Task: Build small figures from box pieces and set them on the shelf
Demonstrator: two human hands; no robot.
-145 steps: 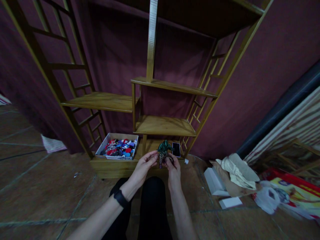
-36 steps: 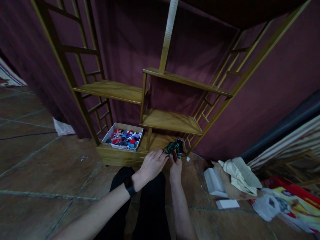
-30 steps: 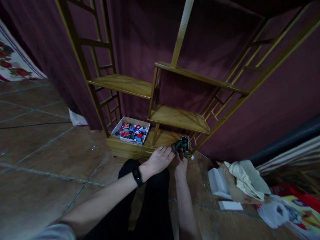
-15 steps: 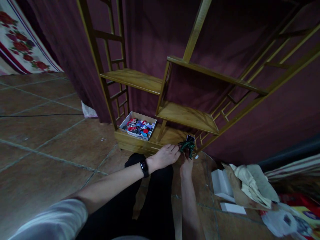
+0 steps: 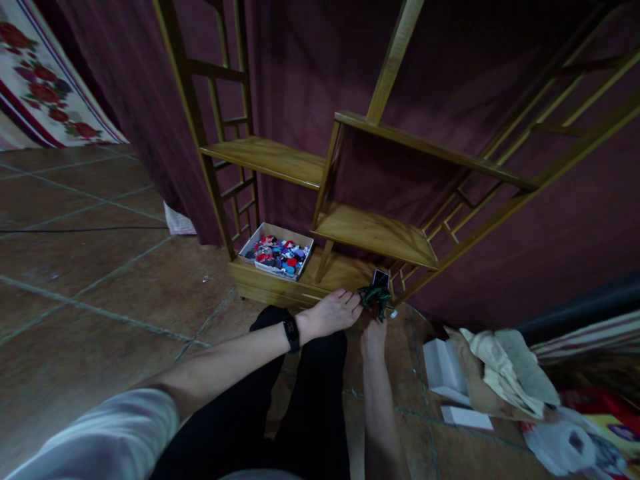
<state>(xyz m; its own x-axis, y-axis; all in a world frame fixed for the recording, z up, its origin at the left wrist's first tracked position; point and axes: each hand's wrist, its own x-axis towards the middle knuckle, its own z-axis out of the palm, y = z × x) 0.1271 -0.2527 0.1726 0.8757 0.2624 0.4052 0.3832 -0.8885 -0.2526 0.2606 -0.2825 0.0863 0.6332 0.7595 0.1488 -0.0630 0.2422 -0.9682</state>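
Observation:
A dark green, glossy thing with several pointed, leaf-like folds (image 5: 376, 297) is between my two hands, in front of the low shelf; its kind is not clear. My right hand (image 5: 374, 335) holds it from below, the fingers partly hidden behind it. My left hand (image 5: 336, 313) reaches in from the left, with bent fingers pinching at its left edge. A dark flat rectangle with a pale rim, like a phone (image 5: 381, 277), lies on the shelf just behind it.
A shallow box (image 5: 301, 267) of colourful small pieces stands left on the wooden shelf unit (image 5: 273, 159). Right on the tiled floor lie a white box (image 5: 466, 417), cloths (image 5: 503, 373) and a plastic bag (image 5: 560, 443). A purple curtain (image 5: 120, 87) hangs behind.
Both hands stay nearly in place on the green thing, which has shifted and changed shape slightly. More of the phone-like rectangle shows behind it.

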